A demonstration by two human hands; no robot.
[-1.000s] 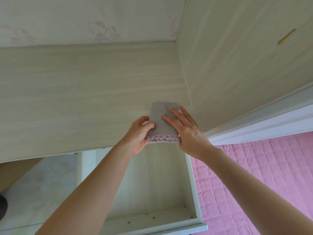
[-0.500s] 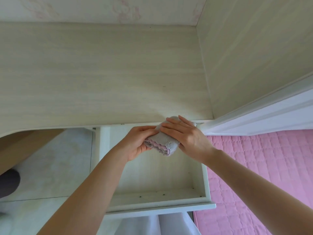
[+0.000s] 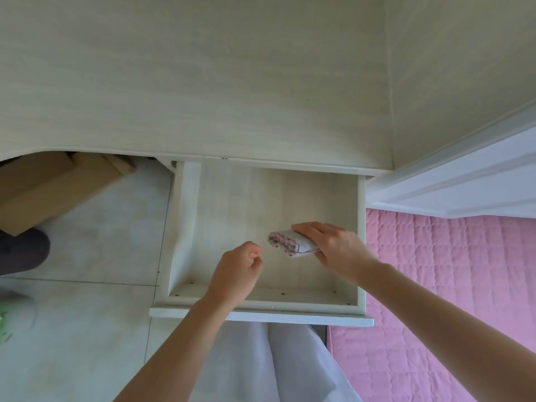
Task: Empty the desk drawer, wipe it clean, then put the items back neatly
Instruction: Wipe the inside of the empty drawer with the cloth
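Both hands are seen over the pulled-out drawer (image 3: pixel 185 227) of a pale wooden desk (image 3: pixel 203 82). A folded cloth (image 3: pixel 288 242), grey on the outside with a pink scalloped edge turned to the left, is gripped by the right hand (image 3: pixel 333 248), whose fingers are laid over its top while the thumb is hidden beneath. The cloth is held in the right half of the drawer, nearer the front than the back; whether it touches the drawer bottom cannot be told. The left hand (image 3: pixel 237 271) is held just left of the cloth and apart from it, its fingers curled loosely inward with nothing between them. The drawer bottom is seen bare, in the same pale wood grain as the desk top, and small dark screw heads are dotted along the inside of the front panel. To the left of the drawer, a light tiled floor (image 3: pixel 101 227) is seen, with a brown cardboard box (image 3: pixel 52 187) lying under the desk edge at the far left. To the right, a pink quilted cover (image 3: pixel 449 285) is spread beside the drawer, with a white frame (image 3: pixel 464 187) above it. Pale lilac cloth over the person's legs is visible below the drawer front.
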